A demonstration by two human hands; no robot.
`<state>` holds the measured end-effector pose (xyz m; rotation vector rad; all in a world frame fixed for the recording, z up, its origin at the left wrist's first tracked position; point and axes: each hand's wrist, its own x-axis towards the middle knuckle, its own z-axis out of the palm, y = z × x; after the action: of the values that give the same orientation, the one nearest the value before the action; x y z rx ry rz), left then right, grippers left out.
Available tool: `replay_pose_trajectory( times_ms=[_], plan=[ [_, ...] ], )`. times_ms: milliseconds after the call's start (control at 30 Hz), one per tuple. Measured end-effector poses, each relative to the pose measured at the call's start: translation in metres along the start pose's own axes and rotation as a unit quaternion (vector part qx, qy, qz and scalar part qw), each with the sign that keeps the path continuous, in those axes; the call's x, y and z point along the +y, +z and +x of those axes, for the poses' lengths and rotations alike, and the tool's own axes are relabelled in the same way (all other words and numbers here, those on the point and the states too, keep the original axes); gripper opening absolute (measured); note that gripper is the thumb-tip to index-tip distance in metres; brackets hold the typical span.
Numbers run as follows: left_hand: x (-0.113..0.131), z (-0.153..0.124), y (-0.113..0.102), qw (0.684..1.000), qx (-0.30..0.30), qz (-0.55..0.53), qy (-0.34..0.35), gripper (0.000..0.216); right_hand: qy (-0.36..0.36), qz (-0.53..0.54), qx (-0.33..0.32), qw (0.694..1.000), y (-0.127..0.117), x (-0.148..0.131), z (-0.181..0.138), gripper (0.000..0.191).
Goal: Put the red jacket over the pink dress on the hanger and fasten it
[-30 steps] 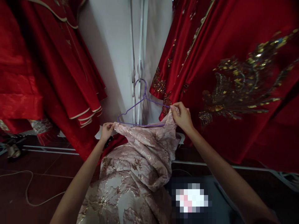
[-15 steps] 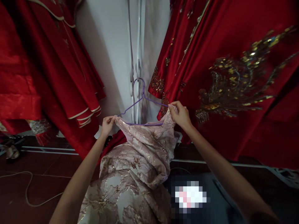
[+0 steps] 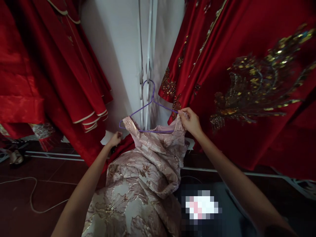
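A pale pink dress (image 3: 145, 164) with a metallic gold floral pattern spreads down from a purple hanger (image 3: 153, 98). The hanger's hook is up against a white metal upright. At the dress's right shoulder strap, my right hand (image 3: 191, 123) pinches the fabric close to the hanger's arm. My left hand (image 3: 115, 139) is apart from the dress, just below and left of the left strap, its fingers curled with nothing visible in them. That strap sits over the hanger's left arm, whose purple end sticks out beyond it.
Red garments (image 3: 81, 85) with cream trim hang on the left. To the right hangs a red gown (image 3: 237, 138) with gold sequin embroidery. White rack rails (image 3: 56, 157) run low above the dark tiled floor, where a pale cable (image 3: 32, 194) lies. A blurred bright patch (image 3: 201, 205) is at lower right.
My left hand has let go of the left shoulder strap and moved slightly down. The hanger's left end now shows past the strap. My right hand keeps its pinch on the other strap.
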<state>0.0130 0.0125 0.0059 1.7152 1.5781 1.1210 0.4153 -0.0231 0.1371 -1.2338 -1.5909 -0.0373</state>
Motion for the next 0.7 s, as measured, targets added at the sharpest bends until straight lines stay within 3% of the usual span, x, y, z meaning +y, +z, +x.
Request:
replay_pose_trajectory(
  times_ms=[167,333,400,500,600,700],
  plan=[
    [-0.020,-0.025,-0.004,0.998,-0.045,0.041,-0.022,0.024,-0.017,0.010,0.007,1.000,0.001,0.004,0.001,0.029],
    [0.005,-0.011,-0.039,0.996,-0.075,0.039,-0.003,0.024,-0.010,0.022,-0.010,1.000,-0.002,0.001,0.006,0.029],
    [0.028,0.005,-0.054,0.997,-0.048,0.050,0.039,0.022,-0.004,0.026,-0.013,1.000,-0.003,-0.001,0.007,0.029],
    [0.080,0.027,-0.061,0.987,0.054,0.072,0.133,0.016,0.006,0.029,-0.014,0.999,-0.007,-0.008,0.005,0.029],
    [0.141,0.027,-0.041,0.968,0.131,0.069,0.204,0.013,0.014,0.038,-0.050,0.998,-0.013,-0.022,-0.005,0.028],
    [0.189,0.006,-0.011,0.956,0.092,0.057,0.272,0.016,0.017,0.054,-0.107,0.993,-0.027,-0.038,-0.014,0.029]
  ],
)
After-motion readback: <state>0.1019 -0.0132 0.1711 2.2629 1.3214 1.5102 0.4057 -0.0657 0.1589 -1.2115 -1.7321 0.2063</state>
